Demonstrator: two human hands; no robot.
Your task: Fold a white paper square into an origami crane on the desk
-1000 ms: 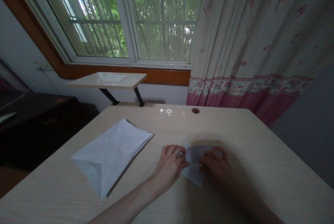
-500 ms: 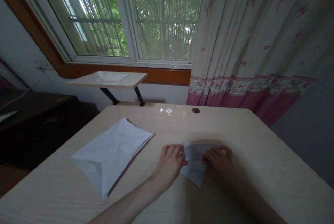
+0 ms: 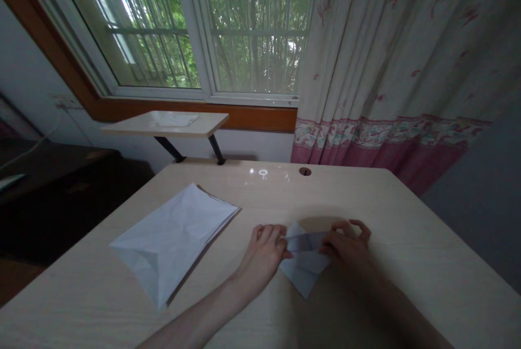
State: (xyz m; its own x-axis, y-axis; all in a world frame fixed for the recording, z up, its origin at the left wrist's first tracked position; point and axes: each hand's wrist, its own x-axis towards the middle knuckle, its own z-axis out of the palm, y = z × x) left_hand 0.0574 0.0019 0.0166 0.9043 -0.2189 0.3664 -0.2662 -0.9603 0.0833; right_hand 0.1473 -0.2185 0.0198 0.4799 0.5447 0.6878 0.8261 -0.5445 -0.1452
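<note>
From the head camera, the left hand (image 3: 264, 254) and right hand (image 3: 345, 245) are pressing a small folded paper (image 3: 303, 270) flat on the table (image 3: 407, 262), fingers seemingly pinching its upper fold. Creasing is underway; next comes firm, even pressure along that fold.

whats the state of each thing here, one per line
small paper: partly folded, flat on desk, pinned by both hands
left hand: pressing paper's left edge
right hand: pressing paper's right side
paper stack: creased, lying untouched
window: shut
curtain: drawn aside
</note>
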